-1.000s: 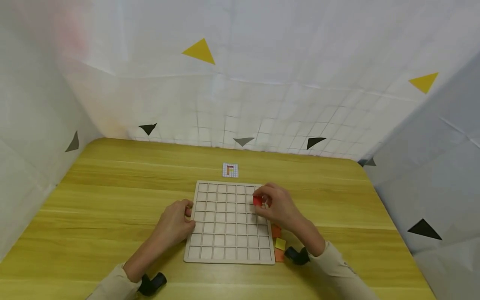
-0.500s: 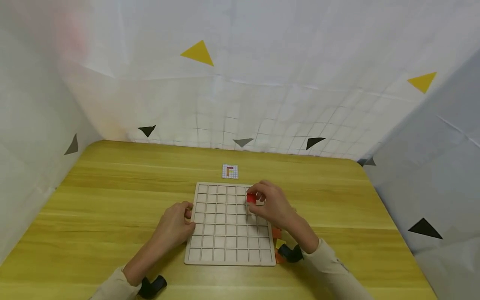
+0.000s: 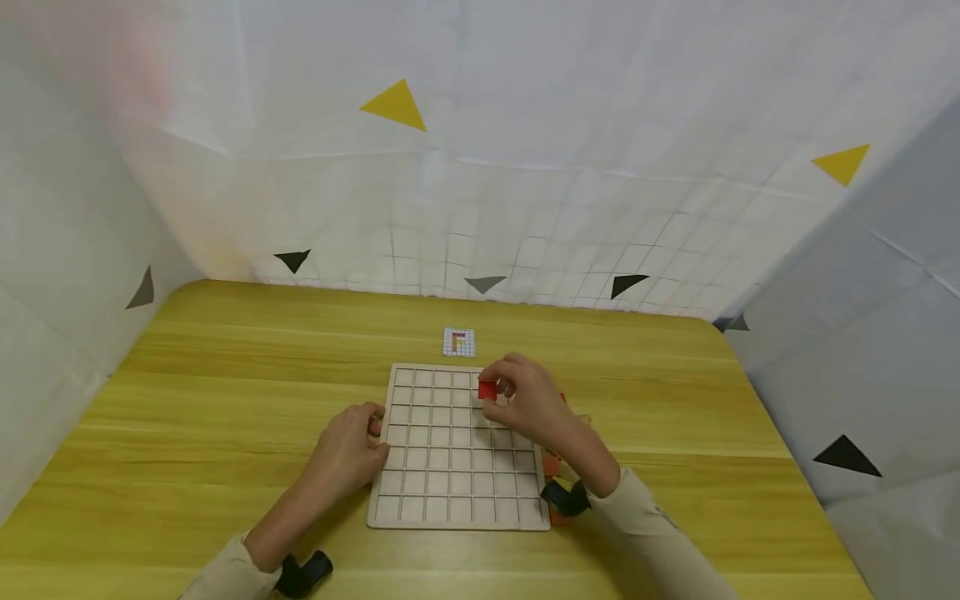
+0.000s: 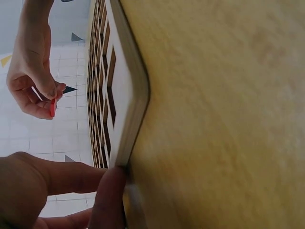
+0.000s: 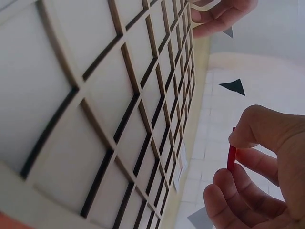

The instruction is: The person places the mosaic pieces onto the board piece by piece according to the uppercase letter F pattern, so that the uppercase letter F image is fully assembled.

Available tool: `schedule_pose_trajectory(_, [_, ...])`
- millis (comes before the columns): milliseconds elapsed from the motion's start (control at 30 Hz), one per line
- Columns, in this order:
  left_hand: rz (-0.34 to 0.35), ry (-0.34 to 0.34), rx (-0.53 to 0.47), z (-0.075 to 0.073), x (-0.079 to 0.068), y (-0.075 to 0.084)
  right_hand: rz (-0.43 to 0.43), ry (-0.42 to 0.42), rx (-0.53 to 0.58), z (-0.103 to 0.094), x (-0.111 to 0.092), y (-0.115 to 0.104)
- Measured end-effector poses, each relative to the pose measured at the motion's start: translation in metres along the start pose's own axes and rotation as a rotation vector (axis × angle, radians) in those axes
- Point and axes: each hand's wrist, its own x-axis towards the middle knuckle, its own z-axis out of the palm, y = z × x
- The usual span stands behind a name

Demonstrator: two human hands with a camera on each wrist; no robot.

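A thin red square tile (image 3: pixel 487 390) is pinched between the thumb and fingers of my right hand (image 3: pixel 528 407). In the right wrist view the red tile (image 5: pixel 232 156) stands edge-on, held apart from the board. Below it lies a pale wooden grid board (image 3: pixel 438 458) with rows of square recesses; those that show hold no tiles. My left hand (image 3: pixel 347 446) holds the board's left edge, with thumb and fingers curled against it. The left wrist view shows these fingertips right at the board's side. The right hand and forearm cover the board's upper right part.
A small pattern card (image 3: pixel 459 342) with a coloured shape on a grid lies behind the board. Orange tiles (image 3: pixel 552 464) and other loose tiles lie along the board's right side, partly under the right forearm. White cloth walls (image 3: pixel 525 167) surround the wooden table (image 3: pixel 225 358).
My right hand has moved left across the upper part of the board, carrying the red tile. The left hand stays at the board's left edge.
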Motion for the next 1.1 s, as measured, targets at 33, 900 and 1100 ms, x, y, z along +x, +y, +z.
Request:
schedule_pose_trajectory(33, [-0.002,-0.001,-0.002,0.0,0.0,0.0,-0.001,-0.002,-0.001,0.001,0.001,0.0])
schedule_pose_trajectory(900, [0.011,0.008,-0.034,-0.001,-0.001,-0.001,0.017,-0.071,0.054,0.024,0.019,-0.01])
schedule_pose_trajectory(1100, [0.02,0.012,-0.032,-0.001,-0.001,-0.002,-0.014,-0.074,0.079,0.028,0.022,-0.01])
